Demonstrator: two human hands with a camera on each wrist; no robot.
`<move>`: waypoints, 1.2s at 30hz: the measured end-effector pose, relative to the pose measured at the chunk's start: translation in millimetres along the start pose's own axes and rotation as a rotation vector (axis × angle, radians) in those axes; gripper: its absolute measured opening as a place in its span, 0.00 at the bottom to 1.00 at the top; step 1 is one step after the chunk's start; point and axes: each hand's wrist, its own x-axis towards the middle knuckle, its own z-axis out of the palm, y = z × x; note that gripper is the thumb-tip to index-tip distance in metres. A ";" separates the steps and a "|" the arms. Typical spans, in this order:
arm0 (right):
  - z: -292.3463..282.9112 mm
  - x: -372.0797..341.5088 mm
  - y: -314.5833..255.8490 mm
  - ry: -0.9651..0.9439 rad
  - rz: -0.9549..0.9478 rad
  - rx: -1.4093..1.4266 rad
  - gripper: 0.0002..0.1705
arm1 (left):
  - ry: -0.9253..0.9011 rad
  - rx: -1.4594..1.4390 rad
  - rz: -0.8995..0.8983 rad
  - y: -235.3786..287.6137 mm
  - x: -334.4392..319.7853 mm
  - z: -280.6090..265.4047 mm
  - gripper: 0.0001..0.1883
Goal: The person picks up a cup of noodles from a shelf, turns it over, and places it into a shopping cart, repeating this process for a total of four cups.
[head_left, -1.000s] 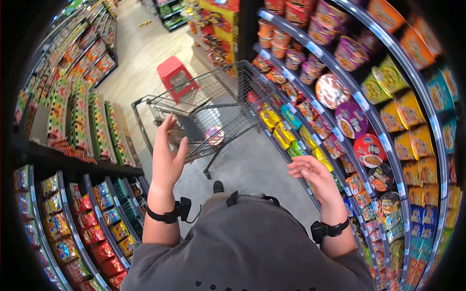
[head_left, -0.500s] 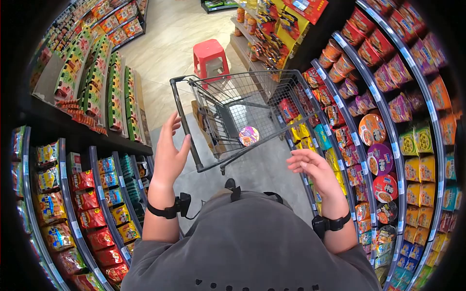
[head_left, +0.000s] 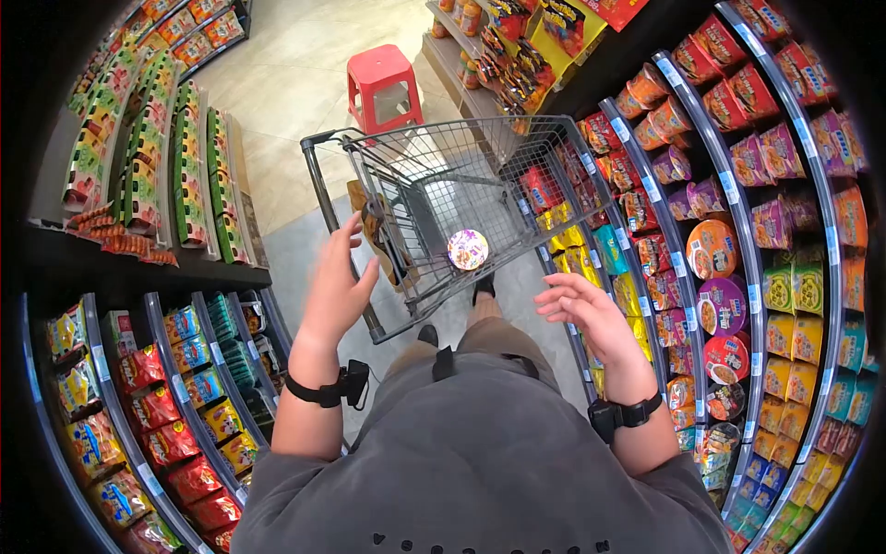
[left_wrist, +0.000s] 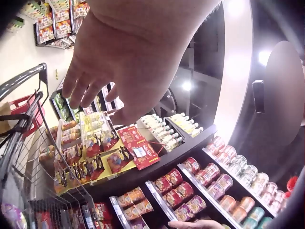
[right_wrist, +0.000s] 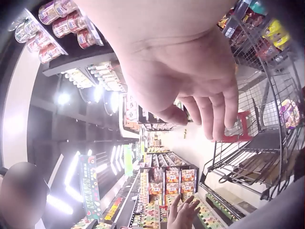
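A dark wire shopping cart (head_left: 434, 157) stands before the person, its handle bar toward the left side. One round tub with a colourful lid (head_left: 468, 249) lies inside it. The left hand (head_left: 340, 286), fingers extended, hovers beside the handle bar and overlaps it in the head view; nothing is held in it. To the right, the right hand (head_left: 589, 314) hangs in the air near the shelf of noodle packs, fingers loosely bent and holding nothing. The right wrist view also shows the right hand (right_wrist: 186, 81) with its fingers pointing down, close to the cart (right_wrist: 257, 138) in that picture.
Shelves of noodle cups and packets (head_left: 720, 305) line the right side. Snack bags (head_left: 171, 388) fill racks at the lower left, below boxed goods (head_left: 148, 166). A red stool (head_left: 383, 88) stands beyond the cart, near a stand of jars and bags (head_left: 517, 46).
The head view has swung, bringing the cart nearer the body and more upright in the picture. A leg now shows under the cart. Both hands keep nearly the same pose.
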 end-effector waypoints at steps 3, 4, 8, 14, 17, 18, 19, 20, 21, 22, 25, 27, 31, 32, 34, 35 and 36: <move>-16.2 24.4 1.1 -0.001 0.037 0.022 0.23 | -0.042 -0.002 0.010 -7.7 22.4 21.5 0.36; -22.8 35.1 2.6 -0.005 0.052 0.037 0.23 | -0.064 -0.004 0.018 -8.6 30.0 28.0 0.36; -45.3 89.5 5.2 -0.031 0.118 0.081 0.22 | -0.155 0.039 -0.042 -9.3 63.0 55.2 0.36; -80.9 206.2 51.5 -0.032 0.313 0.280 0.22 | -0.265 0.060 -0.188 -58.6 108.4 133.5 0.31; -94.5 266.1 97.5 -0.001 0.581 0.583 0.22 | -0.417 0.157 -0.309 -78.3 126.0 180.4 0.27; -98.3 285.4 116.4 0.010 0.605 0.602 0.22 | -0.445 0.157 -0.325 -85.3 133.5 196.0 0.27; -102.2 303.6 139.4 0.026 0.653 0.569 0.21 | -0.500 0.119 -0.410 -96.4 141.2 213.9 0.28; -104.9 317.8 160.7 0.041 0.701 0.536 0.21 | -0.555 0.080 -0.496 -109.7 146.9 232.1 0.28; -105.5 329.0 178.2 0.053 0.729 0.554 0.21 | -0.579 0.040 -0.542 -127.9 150.9 252.5 0.28; -104.7 339.4 193.7 0.107 0.778 0.452 0.21 | -0.604 0.039 -0.561 -147.2 151.2 273.7 0.28; -107.9 365.9 234.5 0.134 0.879 0.252 0.20 | -0.608 0.022 -0.662 -190.2 151.6 328.5 0.26; -103.6 378.9 255.1 0.135 0.915 0.118 0.18 | -0.606 0.036 -0.687 -203.9 150.8 354.9 0.26; -105.1 391.6 268.6 0.075 0.854 -0.023 0.12 | -0.555 0.020 -0.696 -243.4 143.2 397.9 0.29; -102.7 394.0 268.0 0.076 0.865 -0.017 0.12 | -0.508 0.060 -0.685 -250.8 139.5 406.5 0.30; -102.4 398.2 276.6 0.099 0.900 -0.032 0.12 | -0.518 0.107 -0.712 -252.1 145.0 412.0 0.31; -102.3 399.0 279.6 0.091 0.908 -0.022 0.13 | -0.536 0.050 -0.770 -253.5 148.2 412.0 0.32; -101.7 398.9 285.7 0.091 0.914 -0.020 0.13 | -0.552 -0.007 -0.828 -255.7 149.4 413.2 0.34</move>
